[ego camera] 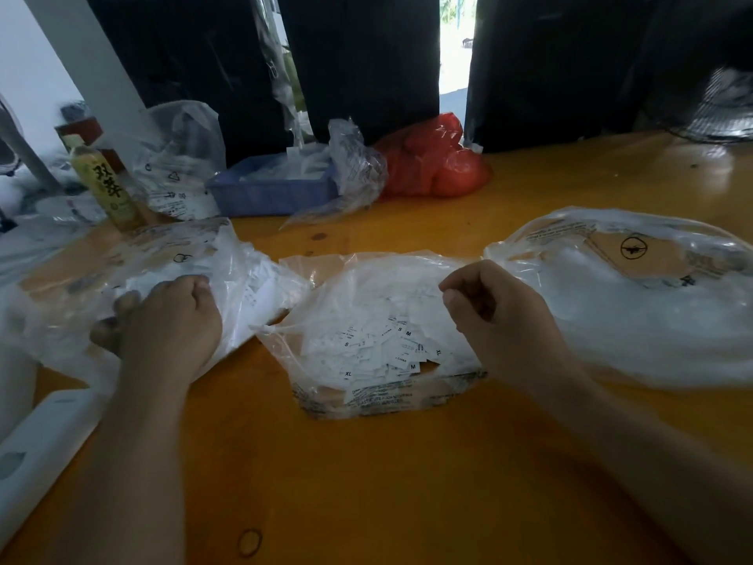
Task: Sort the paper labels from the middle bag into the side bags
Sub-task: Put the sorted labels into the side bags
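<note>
Head view: left hand curled on left bag; right hand pinched shut.

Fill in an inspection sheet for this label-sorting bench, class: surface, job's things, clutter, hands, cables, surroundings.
Surface: orange wooden table, with a rubber band lying near the front edge.
Job's things: middle bag holds white paper labels printed S, M, XL; left bag has papers inside; right bag lies open, contents unclear.
Clutter: drink bottle, blue tray, red bag and crumpled clear bags along the back.
Hands: left hand pressed on the left bag; right hand curled over the middle bag, pinch contents not visible.
Cables: nothing seen.
Surroundings: dark curtains with a bright gap; fan at far right.
</note>
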